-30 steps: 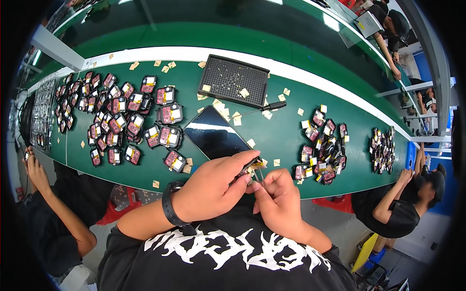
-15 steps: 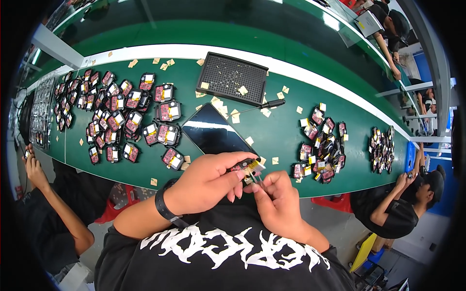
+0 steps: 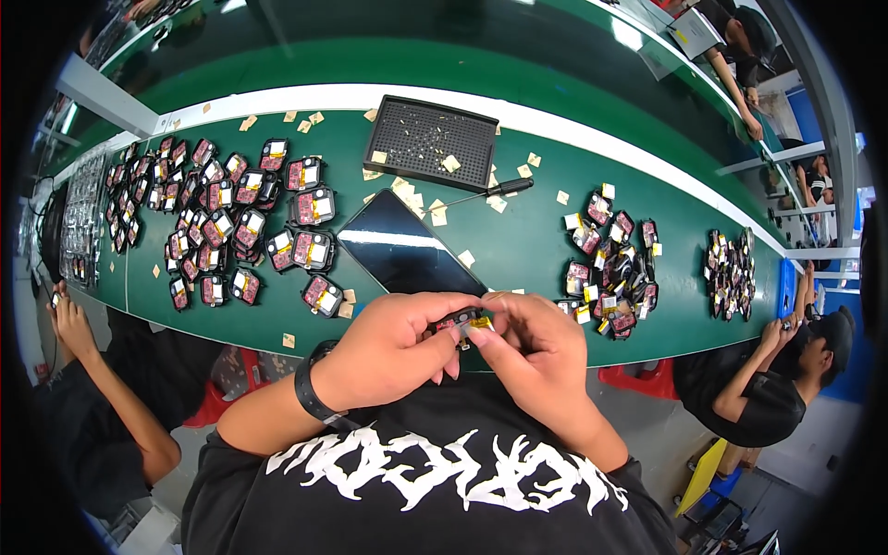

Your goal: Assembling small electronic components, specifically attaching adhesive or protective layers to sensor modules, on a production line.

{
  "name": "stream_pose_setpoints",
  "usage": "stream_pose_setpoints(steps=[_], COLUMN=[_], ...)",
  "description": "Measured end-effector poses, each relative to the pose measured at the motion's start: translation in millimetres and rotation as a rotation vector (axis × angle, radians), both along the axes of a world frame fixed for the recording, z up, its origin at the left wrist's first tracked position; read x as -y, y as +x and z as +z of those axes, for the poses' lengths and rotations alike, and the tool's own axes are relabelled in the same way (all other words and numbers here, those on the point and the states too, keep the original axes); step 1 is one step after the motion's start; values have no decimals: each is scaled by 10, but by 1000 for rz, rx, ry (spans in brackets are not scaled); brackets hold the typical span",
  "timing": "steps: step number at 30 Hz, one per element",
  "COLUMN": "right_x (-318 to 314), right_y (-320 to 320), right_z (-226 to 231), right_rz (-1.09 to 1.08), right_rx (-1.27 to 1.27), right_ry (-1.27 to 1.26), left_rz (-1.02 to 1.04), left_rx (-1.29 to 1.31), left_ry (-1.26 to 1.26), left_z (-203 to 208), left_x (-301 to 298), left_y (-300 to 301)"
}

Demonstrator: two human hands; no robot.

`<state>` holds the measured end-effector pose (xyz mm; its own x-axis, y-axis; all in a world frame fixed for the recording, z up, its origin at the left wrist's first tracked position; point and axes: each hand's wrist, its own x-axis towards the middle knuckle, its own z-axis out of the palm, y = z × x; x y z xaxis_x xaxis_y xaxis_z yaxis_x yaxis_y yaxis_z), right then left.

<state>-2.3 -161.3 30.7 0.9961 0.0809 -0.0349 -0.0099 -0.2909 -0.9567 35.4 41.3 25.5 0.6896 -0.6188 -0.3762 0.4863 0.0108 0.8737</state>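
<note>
Close to my body, over the near edge of the bench, both hands meet at a small black-cased device with a red circuit board. My left hand is closed round its case from the left, the thumb lying along the near side. My right hand is closed too, its thumb and fingers pinching at a small yellow-taped part on the device's right end. The fingers hide most of the case and whatever lies under the right fingertips.
A dark glossy tablet-like panel lies just beyond my hands. Past it sit a black perforated tray and a screwdriver. Similar devices pile up left and right. Paper squares are scattered about. Co-workers sit on both sides.
My right hand has moved up and in against the device, its fingers now over the yellow-taped part. The white piece that stuck up there and a thin pale strip by my right fingers no longer show.
</note>
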Motion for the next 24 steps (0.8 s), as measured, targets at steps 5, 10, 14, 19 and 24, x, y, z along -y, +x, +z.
stream_pose_setpoints(steps=[5, 10, 14, 19, 24], right_x=[130, 245, 314, 294, 359], right_y=[-30, -52, -135, -227, -249], right_z=[70, 79, 70, 26, -90], right_rz=[133, 149, 62, -30, -15], right_rx=[191, 256, 111, 122, 242], right_ry=[-146, -222, -75, -35, -50], left_rz=[19, -38, -29, -24, -64], left_rx=[85, 165, 134, 269, 386], left_ry=[85, 104, 61, 21, 45], left_z=[33, -1, 56, -59, -39], left_x=[61, 101, 197, 261, 329], left_y=[3, -37, -26, -38, -10])
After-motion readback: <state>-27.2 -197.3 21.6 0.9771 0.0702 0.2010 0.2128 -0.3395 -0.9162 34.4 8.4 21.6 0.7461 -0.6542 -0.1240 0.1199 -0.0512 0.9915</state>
